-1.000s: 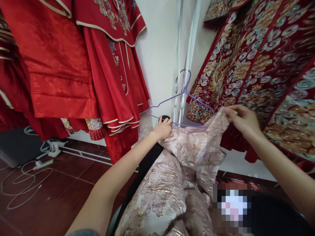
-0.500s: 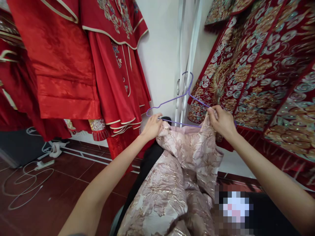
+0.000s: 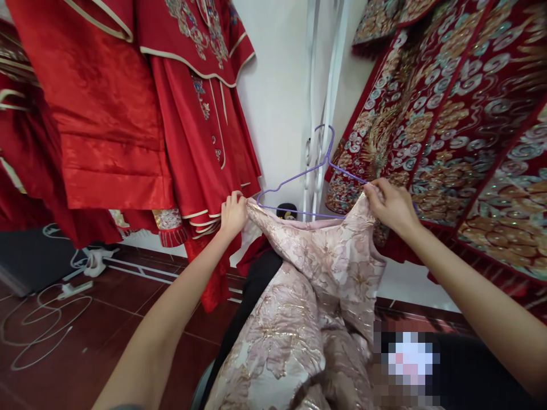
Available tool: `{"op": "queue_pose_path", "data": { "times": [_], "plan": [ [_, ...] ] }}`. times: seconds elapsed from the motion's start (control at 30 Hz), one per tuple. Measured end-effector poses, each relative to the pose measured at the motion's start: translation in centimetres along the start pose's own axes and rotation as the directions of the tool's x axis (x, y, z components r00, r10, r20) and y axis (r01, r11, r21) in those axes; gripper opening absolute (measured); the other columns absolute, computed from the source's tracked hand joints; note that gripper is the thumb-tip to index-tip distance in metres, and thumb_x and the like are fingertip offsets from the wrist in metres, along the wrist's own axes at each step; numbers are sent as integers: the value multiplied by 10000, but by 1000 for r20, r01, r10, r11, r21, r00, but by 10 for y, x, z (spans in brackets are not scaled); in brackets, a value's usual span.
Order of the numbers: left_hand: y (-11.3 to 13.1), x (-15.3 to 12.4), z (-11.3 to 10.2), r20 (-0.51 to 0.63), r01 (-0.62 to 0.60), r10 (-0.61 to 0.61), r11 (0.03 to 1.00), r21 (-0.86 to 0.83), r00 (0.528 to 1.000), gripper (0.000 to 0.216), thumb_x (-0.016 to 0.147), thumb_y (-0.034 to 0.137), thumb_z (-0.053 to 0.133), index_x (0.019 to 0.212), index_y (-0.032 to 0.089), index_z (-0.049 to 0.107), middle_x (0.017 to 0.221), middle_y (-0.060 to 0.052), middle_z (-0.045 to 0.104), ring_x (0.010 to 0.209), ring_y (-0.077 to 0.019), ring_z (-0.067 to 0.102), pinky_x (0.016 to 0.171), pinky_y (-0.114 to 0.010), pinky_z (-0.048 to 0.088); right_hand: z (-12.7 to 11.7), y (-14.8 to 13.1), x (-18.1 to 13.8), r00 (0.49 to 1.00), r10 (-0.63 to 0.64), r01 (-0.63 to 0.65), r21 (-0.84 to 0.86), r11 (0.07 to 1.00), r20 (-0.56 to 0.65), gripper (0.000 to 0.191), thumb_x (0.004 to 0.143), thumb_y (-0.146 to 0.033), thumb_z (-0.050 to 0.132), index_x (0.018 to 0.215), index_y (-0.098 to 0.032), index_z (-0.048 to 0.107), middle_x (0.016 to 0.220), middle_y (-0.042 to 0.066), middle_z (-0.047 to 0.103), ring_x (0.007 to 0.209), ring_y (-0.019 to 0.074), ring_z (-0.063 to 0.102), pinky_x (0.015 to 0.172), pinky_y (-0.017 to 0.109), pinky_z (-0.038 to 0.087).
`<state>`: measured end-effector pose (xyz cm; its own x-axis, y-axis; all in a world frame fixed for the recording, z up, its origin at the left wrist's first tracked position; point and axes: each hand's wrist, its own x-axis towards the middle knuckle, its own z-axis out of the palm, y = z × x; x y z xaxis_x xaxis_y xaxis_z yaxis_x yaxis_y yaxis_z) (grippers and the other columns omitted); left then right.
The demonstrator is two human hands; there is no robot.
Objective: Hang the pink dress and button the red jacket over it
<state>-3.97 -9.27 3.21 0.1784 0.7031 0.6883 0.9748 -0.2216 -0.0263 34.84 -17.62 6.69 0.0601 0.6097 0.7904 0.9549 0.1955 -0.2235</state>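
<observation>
1. Holding the pale pink brocade dress [image 3: 329, 253] by its two shoulders, the person has both hands at work around a thin purple hanger [image 3: 327, 158], whose hook is up by the white rack poles [image 3: 311, 108].
2. The left hand [image 3: 233, 216] is curled closed on the left shoulder of the dress, just beside the hanger's left end.
3. The right hand [image 3: 388, 208] pinches the right strap between thumb and fingers, at the hanger's right arm.
4. The dress's neckline sits just below the hanger's bottom bar; its body falls in folds toward the person, partly over something black [image 3: 256, 285].
5. The brocade looks fairly thick and a little stiff, so it should keep its creases, and the long body probably pulls down with some weight. The metallic threads may snag, while the smooth-looking lining could slip on the thin wire. The shoulders, close to the seams, seem the best hold.
6. The left fingertips are out of sight behind the cloth. The right hand hides most of the hanger's right end, so whether the strap is fully over it cannot be told. The hem is cut off below, and a pixelated patch [image 3: 410, 359] masks whatever lies at lower right.
</observation>
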Motion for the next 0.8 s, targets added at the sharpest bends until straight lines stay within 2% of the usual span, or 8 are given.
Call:
{"op": "queue_pose_path", "data": {
  "times": [0.17,0.3,0.4,0.5,0.57,0.63,0.7,0.8],
  "plan": [
    [23,17,-10,-75,-80,73,992,-100,995,271,918,186,349,1070,190,573,1316,-113,475,1143,-267,462,972,-434,368,2,7,3,999,-38,39,-7,999,30,326,934,-447,340,1007,-209,551,919,125,676,836,264,603,786,361,377],
    [39,29,-2,-109,22,-44,981,-192,993,292,931,194,315,1057,189,578,1266,-110,501,1079,-259,484,900,-414,413,2,11,4,998,-42,45,-58,997,49,360,946,-440,287,1038,-188,527,911,149,666,837,280,606,801,393,379],
    [34,36,12,-83,100,-125,962,-253,989,325,952,237,278,1056,203,584,1209,-105,528,1043,-258,491,848,-406,432,4,13,6,996,-67,71,-83,994,59,364,950,-429,273,1026,-172,519,907,147,666,840,286,617,797,397,389],
    [28,48,20,-9,129,-139,943,-307,990,328,959,276,287,1015,224,605,1185,-84,542,1061,-252,476,863,-397,427,9,15,8,996,-60,65,-70,995,71,368,951,-430,268,1005,-169,522,892,141,669,843,290,623,786,393,399],
    [33,59,17,9,78,-80,932,-354,997,315,959,299,308,981,227,614,1174,-68,551,1072,-242,467,891,-389,418,14,16,9,995,-45,49,-41,998,87,374,951,-441,267,1004,-176,525,881,134,670,833,290,624,767,386,407],
    [46,71,9,-18,-53,50,911,-408,999,302,957,308,326,949,214,612,1150,-64,567,1072,-229,471,917,-372,407,18,16,9,993,-43,44,-9,999,106,388,953,-454,261,1015,-179,527,879,133,669,822,291,623,754,384,414],
    [61,80,0,-47,-189,189,868,-458,981,315,962,291,305,912,187,599,1062,-79,600,1035,-215,504,925,-353,402,21,14,7,993,-44,44,3,999,105,418,955,-463,245,1039,-169,531,885,143,665,825,296,617,763,398,417],
    [72,82,-7,19,-217,267,821,-527,964,352,976,315,247,926,172,564,910,-85,623,882,-201,569,842,-330,433,25,10,2,996,-45,48,-43,998,72,481,943,-486,259,1112,-133,538,969,182,646,906,322,591,817,449,413]
  ]
}}
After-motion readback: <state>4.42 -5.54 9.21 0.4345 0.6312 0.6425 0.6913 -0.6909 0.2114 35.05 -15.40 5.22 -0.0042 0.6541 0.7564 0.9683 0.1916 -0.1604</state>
